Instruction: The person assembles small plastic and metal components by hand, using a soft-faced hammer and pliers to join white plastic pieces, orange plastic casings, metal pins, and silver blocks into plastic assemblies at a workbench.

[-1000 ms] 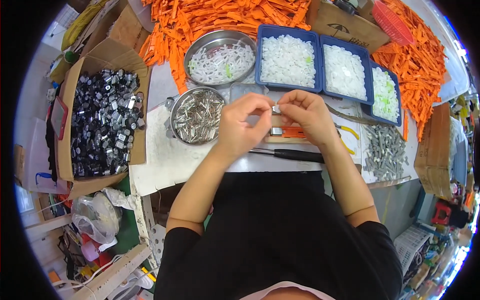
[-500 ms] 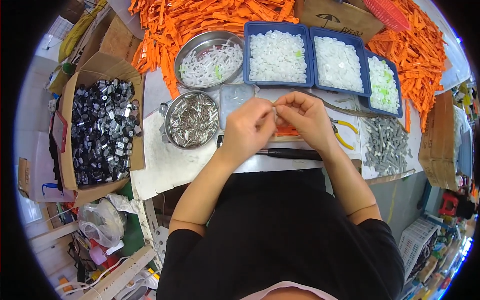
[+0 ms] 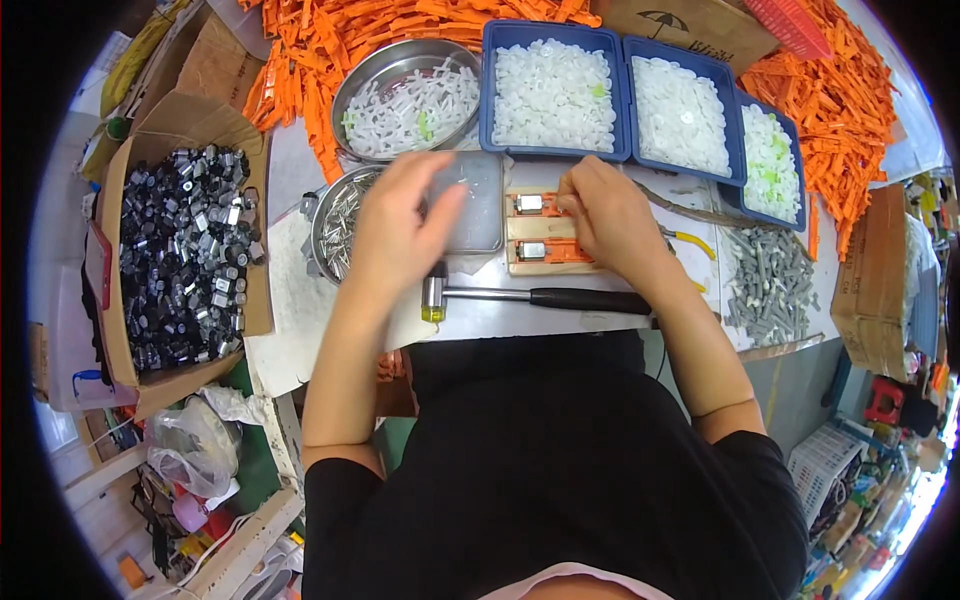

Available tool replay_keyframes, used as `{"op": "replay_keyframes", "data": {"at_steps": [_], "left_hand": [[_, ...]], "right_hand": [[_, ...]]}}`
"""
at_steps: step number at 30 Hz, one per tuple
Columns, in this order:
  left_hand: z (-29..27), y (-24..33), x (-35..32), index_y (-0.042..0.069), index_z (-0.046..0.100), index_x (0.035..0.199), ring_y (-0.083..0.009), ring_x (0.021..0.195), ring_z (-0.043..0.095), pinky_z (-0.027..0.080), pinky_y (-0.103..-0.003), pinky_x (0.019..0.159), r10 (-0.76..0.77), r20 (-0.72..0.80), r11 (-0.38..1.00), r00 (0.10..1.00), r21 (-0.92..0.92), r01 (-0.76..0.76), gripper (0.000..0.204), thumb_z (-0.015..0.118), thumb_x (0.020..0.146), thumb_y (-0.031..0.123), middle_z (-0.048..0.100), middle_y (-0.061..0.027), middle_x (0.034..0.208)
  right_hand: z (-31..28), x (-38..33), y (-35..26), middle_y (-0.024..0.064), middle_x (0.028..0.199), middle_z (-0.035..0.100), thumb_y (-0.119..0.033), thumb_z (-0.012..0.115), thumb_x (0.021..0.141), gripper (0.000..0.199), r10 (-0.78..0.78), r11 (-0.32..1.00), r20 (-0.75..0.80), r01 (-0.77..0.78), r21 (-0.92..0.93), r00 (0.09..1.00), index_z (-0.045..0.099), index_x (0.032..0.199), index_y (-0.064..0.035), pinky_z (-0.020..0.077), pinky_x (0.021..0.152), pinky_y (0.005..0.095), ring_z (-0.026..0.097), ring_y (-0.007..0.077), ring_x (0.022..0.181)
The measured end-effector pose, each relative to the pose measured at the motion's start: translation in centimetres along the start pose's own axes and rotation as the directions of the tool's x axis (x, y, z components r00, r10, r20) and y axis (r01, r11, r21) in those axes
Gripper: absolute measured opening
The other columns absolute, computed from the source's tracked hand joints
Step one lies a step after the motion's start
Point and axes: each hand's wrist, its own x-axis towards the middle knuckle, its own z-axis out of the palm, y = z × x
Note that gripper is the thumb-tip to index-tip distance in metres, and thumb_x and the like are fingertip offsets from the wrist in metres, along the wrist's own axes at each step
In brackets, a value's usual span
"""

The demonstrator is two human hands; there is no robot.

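Crowded workbench [image 3: 600,318]: my hands have split apart. My left hand [image 3: 400,225], fingers loose, now reaches toward the metal bowl of pins [image 3: 340,215]; my right hand [image 3: 610,215] pinches at the wooden jig [image 3: 540,232], so another piece looks needed

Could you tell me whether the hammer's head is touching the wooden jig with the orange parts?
Apart. The head view shows bare tabletop between the hammer head and the wooden jig.

Both bare forearms reaching forward from the lower edge, left hand [image 3: 400,215] raised and blurred, fingers loosely spread, right hand [image 3: 605,215] palm down, fingers curled, hands well apart
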Motion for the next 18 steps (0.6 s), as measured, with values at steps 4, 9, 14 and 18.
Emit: {"op": "replay_keyframes", "data": {"at_steps": [4,9,14,18], "left_hand": [[-3.6,-2.4,-1.7,-0.002,0.064,0.094,-0.0316,0.087,0.061,0.048,-0.037,0.078,-0.028,0.036,0.975,0.999,0.223,0.019,0.017,0.064,0.082,0.01,0.063,-0.0151,0.095],[-5.7,-2.7,-3.3,-0.001,0.064,0.089,-0.0322,0.085,0.059,0.047,-0.038,0.076,-0.123,0.1,0.924,0.987,0.374,0.077,0.013,0.063,0.082,0.009,0.061,-0.0139,0.09],[-1.5,-0.3,-2.8,-0.001,0.064,0.087,-0.0301,0.089,0.055,0.045,-0.038,0.078,0.169,0.207,0.938,0.964,0.266,-0.221,0.011,0.063,0.077,0.005,0.059,-0.012,0.092],[3.2,1.5,-2.4,0.001,0.064,0.083,-0.0274,0.09,0.051,0.043,-0.037,0.078,0.263,0.291,0.87,0.92,0.341,-0.357,0.013,0.061,0.074,0.009,0.057,-0.0102,0.093]], "right_hand": [[0.8,0.4,-0.2,0.0125,0.079,0.052,-0.004,0.06,0.08,0.009,0.01,0.998,-0.01,-0.011,-0.068,1.0,0.052,0.083,-0.0041,0.0423,0.066,0.0414,0.053,0.0336,0.075],[1.5,-0.1,-0.6,0.0114,0.079,0.053,-0.006,0.061,0.08,0.01,0.027,0.98,0.014,-0.024,-0.198,1.0,0.052,0.083,-0.0052,0.0418,0.069,0.0411,0.054,0.0326,0.077],[0.6,0.3,-1.2,0.0111,0.079,0.056,-0.008,0.063,0.08,0.01,0.069,0.98,0.049,-0.059,-0.188,0.996,0.054,0.082,-0.0051,0.0439,0.068,0.0404,0.056,0.0323,0.077],[-1.4,2.3,-1.3,0.0126,0.08,0.061,-0.01,0.065,0.08,0.009,0.096,0.991,0.182,-0.078,-0.106,0.979,0.059,0.084,-0.0043,0.0477,0.066,0.0397,0.06,0.0333,0.076]]}}
